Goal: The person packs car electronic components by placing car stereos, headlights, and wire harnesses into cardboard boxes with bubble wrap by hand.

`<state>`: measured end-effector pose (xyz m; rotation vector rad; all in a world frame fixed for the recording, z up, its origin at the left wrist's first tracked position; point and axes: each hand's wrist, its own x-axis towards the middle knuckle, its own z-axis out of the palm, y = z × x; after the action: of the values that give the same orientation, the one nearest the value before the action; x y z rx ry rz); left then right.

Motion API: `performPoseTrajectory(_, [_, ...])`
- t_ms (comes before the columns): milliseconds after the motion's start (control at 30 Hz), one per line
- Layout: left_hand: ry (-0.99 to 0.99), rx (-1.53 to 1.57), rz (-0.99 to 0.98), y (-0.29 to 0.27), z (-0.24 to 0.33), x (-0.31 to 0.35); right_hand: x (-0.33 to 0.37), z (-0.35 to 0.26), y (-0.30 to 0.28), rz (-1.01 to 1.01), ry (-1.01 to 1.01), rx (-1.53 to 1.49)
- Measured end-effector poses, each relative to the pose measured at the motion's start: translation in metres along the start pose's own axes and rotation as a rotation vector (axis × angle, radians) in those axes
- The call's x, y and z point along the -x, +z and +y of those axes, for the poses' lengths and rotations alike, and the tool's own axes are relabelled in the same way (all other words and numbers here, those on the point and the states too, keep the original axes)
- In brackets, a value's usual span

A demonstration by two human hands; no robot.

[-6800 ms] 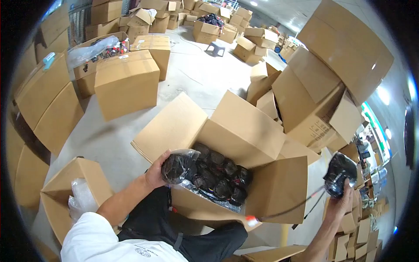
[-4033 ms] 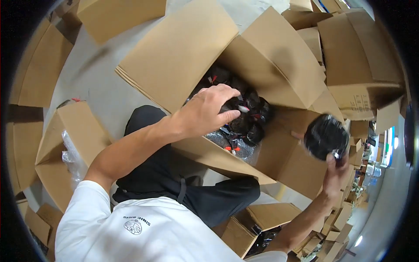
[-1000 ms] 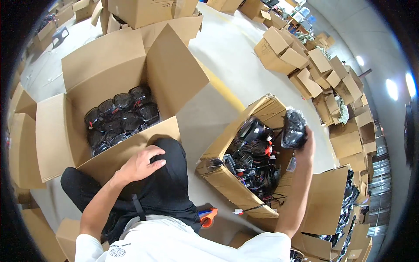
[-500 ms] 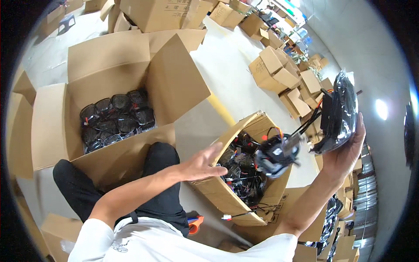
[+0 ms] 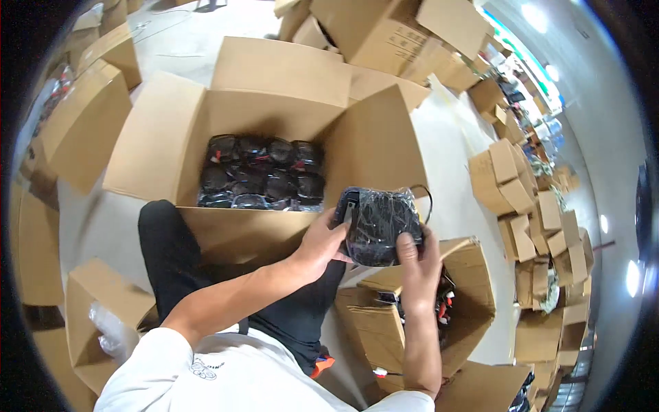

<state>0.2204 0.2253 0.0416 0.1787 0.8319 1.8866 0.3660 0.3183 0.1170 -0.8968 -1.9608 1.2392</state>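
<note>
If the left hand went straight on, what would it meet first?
The black plastic-wrapped unit: the left hand points up and right, its fingertips at the unit's left edge. What lies beyond is unclear in depth.

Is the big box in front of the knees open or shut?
Open: the big box has its flaps spread outward, showing black wrapped units inside.
</note>
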Motion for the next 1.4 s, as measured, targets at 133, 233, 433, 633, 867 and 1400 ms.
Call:
performPoseTrajectory(133, [-0.085,0.009,0.069,-0.056,0.020,0.001,0.019,-0.012,0.045,0.063,-0.380,0.639])
performPoseTrajectory(233, [0.159,0.145,0.190,-0.060,0.026,0.009,0.035,-0.004,0.070,0.177,-0.450,0.698])
performPoseTrajectory(433, [0.759,-0.507,0.210,-0.067,0.043,0.019,0.049,0.022,0.129,-0.403,0.409,-1.058])
performPoseTrajectory(633, [1.255,-0.972,-0.145,-0.080,0.088,0.037,0.031,0.022,0.148,-0.030,0.340,-1.421])
performPoseTrajectory(867, [0.671,-0.402,0.447,-0.155,0.119,0.035,0.008,0.056,0.058,0.135,0.239,-0.509])
performPoseTrajectory(1400, [1.093,-0.027,0.614,-0.209,0.230,0.041,-0.106,-0.138,-0.077,0.368,-0.469,-0.237])
